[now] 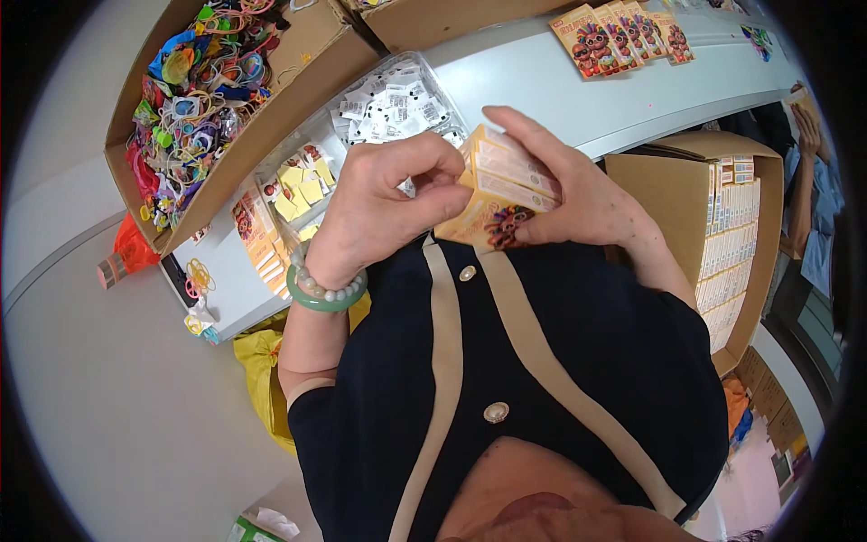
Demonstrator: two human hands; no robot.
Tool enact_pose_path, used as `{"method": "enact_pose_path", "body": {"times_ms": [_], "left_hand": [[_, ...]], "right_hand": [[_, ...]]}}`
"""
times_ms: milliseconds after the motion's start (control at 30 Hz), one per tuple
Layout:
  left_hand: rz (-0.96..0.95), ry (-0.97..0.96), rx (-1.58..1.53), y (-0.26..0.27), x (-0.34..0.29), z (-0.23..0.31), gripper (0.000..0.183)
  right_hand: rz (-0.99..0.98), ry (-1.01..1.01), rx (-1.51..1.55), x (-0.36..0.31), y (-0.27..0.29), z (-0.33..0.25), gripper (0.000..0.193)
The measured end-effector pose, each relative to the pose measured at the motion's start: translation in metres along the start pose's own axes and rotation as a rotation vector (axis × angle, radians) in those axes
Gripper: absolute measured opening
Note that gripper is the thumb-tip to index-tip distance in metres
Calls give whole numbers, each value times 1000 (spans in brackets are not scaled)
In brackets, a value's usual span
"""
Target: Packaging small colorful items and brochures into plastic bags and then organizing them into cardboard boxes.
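Close to my chest, my right hand [582, 185] grips a small orange-and-cream carton [492, 203] with a colourful cartoon picture on its front. A second carton of the same kind seems to lie against it. My left hand [384, 194] is curled at the carton's left end, thumb and forefinger pinched at its edge; the exact point of contact is partly hidden. Beyond my left hand stands a clear tray [456, 95] full of small white printed packets [397, 104]. Another clear tray next to it holds yellow paper pieces [302, 190] and small picture cards.
At the left, a large cardboard box [262, 113] brims with colourful hair ties and trinkets. Flat orange cartons [619, 41] lie fanned at the back of the table, with more [257, 235] at its left. An open cardboard box [664, 203] packed with cartons stands right; another person's arm [799, 181] shows beyond.
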State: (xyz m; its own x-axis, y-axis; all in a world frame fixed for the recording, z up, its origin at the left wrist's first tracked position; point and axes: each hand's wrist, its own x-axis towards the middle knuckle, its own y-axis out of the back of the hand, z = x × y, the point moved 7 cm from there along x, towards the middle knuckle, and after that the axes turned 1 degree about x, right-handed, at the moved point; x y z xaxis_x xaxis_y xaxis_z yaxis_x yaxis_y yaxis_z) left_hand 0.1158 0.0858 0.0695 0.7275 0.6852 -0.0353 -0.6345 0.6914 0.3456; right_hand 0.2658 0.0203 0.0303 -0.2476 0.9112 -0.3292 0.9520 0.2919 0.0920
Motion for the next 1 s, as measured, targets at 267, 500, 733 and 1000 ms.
{"method": "enact_pose_path", "body": {"times_ms": [267,500,733,1000], "left_hand": [[53,-4,101,7,-1,5,8],[91,87,84,4,-5,11,11],[385,300,-379,1,-22,-19,18],[430,-188,57,4,-19,7,18]], "right_hand": [[-31,5,-41,3,-6,2,99],[52,-63,-34,1,-6,1,96],[132,-51,-51,5,0,-3,94],[136,139,-73,6,-2,-10,94]]}}
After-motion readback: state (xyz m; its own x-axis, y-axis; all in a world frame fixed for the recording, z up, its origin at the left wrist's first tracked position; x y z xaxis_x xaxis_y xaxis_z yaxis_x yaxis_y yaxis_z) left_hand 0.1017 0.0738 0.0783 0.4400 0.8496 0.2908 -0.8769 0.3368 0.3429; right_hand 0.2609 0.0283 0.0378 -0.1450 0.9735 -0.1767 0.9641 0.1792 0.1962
